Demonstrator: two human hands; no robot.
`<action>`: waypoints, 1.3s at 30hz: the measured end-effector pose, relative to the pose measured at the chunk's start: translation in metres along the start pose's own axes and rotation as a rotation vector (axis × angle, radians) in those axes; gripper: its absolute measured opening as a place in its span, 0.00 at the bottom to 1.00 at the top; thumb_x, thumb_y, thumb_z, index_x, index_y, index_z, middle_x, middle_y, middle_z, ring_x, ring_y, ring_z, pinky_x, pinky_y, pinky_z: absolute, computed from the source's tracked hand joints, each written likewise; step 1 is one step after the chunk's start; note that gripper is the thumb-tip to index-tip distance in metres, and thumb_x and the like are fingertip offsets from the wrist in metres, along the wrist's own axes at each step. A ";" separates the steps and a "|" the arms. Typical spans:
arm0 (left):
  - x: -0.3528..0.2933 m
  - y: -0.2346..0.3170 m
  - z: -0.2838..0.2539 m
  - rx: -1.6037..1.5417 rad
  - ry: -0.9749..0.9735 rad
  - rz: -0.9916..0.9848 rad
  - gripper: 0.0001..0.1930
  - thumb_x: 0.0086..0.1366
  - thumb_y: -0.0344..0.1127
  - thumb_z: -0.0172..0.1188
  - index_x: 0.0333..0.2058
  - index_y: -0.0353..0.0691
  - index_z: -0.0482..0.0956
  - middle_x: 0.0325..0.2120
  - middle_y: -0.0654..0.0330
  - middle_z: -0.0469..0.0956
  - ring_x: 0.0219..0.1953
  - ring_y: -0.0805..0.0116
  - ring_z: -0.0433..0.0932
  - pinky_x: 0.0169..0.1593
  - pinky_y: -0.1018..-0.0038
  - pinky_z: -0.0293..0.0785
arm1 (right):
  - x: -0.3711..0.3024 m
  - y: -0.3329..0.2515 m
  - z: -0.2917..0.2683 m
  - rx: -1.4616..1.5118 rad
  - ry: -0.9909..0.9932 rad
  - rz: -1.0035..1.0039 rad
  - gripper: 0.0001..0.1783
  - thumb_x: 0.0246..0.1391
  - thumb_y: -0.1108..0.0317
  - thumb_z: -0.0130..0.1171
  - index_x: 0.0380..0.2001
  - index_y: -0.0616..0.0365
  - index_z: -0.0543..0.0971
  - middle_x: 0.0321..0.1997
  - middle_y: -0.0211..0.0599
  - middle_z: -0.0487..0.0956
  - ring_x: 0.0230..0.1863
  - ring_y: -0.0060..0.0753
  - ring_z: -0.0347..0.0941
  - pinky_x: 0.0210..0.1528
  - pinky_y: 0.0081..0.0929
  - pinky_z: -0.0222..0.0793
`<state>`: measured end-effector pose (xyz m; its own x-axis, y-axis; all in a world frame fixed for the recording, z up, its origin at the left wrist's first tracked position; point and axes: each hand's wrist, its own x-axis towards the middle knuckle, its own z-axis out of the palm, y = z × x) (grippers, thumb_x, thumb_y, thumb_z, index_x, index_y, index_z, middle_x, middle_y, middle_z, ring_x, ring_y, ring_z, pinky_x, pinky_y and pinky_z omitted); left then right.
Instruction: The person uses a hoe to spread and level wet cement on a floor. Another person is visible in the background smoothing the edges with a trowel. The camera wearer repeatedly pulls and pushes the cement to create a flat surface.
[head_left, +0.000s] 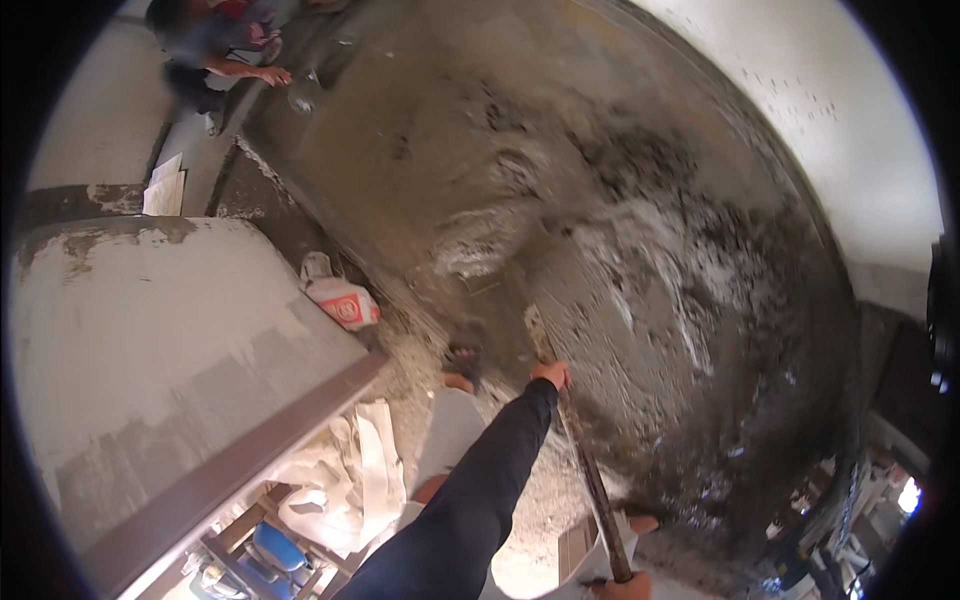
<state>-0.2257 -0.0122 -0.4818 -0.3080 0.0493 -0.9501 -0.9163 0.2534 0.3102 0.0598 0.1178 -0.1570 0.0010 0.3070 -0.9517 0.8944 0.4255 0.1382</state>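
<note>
Wet grey mix (400,150) is covering most of the ground, meeting a pale wall (840,130) on the right. A brown-edged pale panel (180,380) is bounding the left, leaving open room over the mix. The left arm (470,480) is stretching forward to a long-handled tool (587,468) slanting into the mix, its head hard to make out. A white bag (338,298) with a red printed patch is lying nearby. Both hands are clamping the handle, well apart: the left hand (551,375) partway down, the right hand (625,588) at the near end.

Wet grey cement (620,330) and a spattered pale wall (830,130) show a building site
</note>
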 end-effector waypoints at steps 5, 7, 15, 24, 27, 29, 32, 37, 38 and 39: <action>0.027 0.033 -0.043 -0.001 0.062 -0.115 0.18 0.55 0.37 0.55 0.12 0.30 0.69 0.14 0.53 0.73 0.17 0.64 0.71 0.27 0.64 0.68 | 0.005 -0.033 0.048 0.006 0.062 0.049 0.23 0.33 0.56 0.63 0.29 0.66 0.79 0.22 0.53 0.77 0.27 0.51 0.76 0.31 0.39 0.70; 0.024 0.051 -0.044 0.062 0.036 -0.154 0.18 0.55 0.37 0.55 0.12 0.31 0.70 0.15 0.54 0.73 0.17 0.64 0.71 0.28 0.64 0.67 | 0.026 -0.012 0.071 -0.032 0.251 0.111 0.21 0.27 0.57 0.63 0.19 0.68 0.79 0.16 0.54 0.75 0.23 0.54 0.75 0.28 0.43 0.71; 0.052 0.043 -0.085 0.203 0.046 -0.069 0.14 0.53 0.37 0.56 0.14 0.36 0.72 0.18 0.57 0.75 0.18 0.66 0.69 0.25 0.64 0.65 | 0.037 -0.058 0.105 0.098 0.224 0.069 0.18 0.25 0.58 0.62 0.19 0.63 0.80 0.16 0.50 0.76 0.23 0.50 0.76 0.30 0.40 0.72; 0.041 0.081 -0.140 0.412 0.135 0.019 0.15 0.53 0.37 0.55 0.15 0.32 0.74 0.16 0.56 0.76 0.20 0.65 0.73 0.29 0.68 0.69 | 0.033 -0.088 0.146 0.297 0.029 -0.020 0.18 0.27 0.58 0.62 0.20 0.62 0.81 0.16 0.47 0.77 0.23 0.45 0.77 0.30 0.36 0.72; 0.020 0.125 -0.137 0.490 0.148 -0.024 0.13 0.52 0.37 0.56 0.16 0.33 0.74 0.16 0.55 0.75 0.18 0.64 0.71 0.26 0.66 0.67 | 0.037 -0.102 0.140 0.309 0.022 -0.039 0.18 0.27 0.58 0.63 0.19 0.63 0.80 0.16 0.48 0.76 0.23 0.46 0.77 0.29 0.36 0.72; 0.027 0.144 -0.158 0.469 0.204 0.015 0.12 0.50 0.38 0.57 0.14 0.38 0.74 0.16 0.54 0.72 0.14 0.62 0.68 0.21 0.66 0.65 | 0.041 -0.121 0.131 0.312 0.009 -0.126 0.18 0.27 0.58 0.63 0.19 0.64 0.80 0.15 0.48 0.76 0.22 0.46 0.76 0.28 0.36 0.72; 0.041 0.179 -0.184 0.501 0.334 0.155 0.13 0.46 0.37 0.62 0.23 0.31 0.75 0.23 0.48 0.75 0.22 0.56 0.74 0.28 0.66 0.71 | 0.046 -0.160 0.097 0.347 -0.006 -0.272 0.19 0.28 0.59 0.63 0.19 0.66 0.79 0.14 0.48 0.75 0.19 0.45 0.75 0.26 0.35 0.71; 0.024 0.265 -0.189 0.615 0.586 0.229 0.32 0.48 0.34 0.64 0.46 0.19 0.59 0.45 0.37 0.69 0.48 0.48 0.71 0.52 0.64 0.68 | 0.047 -0.215 0.046 0.582 -0.267 -0.449 0.17 0.39 0.62 0.63 0.19 0.68 0.75 0.11 0.37 0.72 0.13 0.28 0.70 0.19 0.27 0.65; 0.014 0.281 -0.195 0.581 0.560 0.233 0.37 0.48 0.35 0.63 0.49 0.17 0.54 0.50 0.35 0.64 0.52 0.50 0.69 0.54 0.66 0.66 | 0.043 -0.223 0.036 0.655 -0.333 -0.503 0.17 0.42 0.62 0.63 0.19 0.68 0.73 0.11 0.35 0.72 0.12 0.24 0.69 0.18 0.25 0.64; 0.004 0.293 -0.199 0.547 0.535 0.238 0.43 0.47 0.37 0.63 0.53 0.15 0.48 0.54 0.32 0.59 0.55 0.52 0.66 0.55 0.68 0.63 | 0.041 -0.224 0.029 0.683 -0.393 -0.524 0.16 0.44 0.63 0.62 0.19 0.67 0.73 0.11 0.33 0.72 0.12 0.23 0.68 0.17 0.24 0.63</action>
<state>-0.5460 -0.1304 -0.3882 -0.6872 -0.2732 -0.6731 -0.5979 0.7391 0.3104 -0.1278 0.0100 -0.2352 -0.4355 -0.1438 -0.8886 0.8921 -0.2009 -0.4047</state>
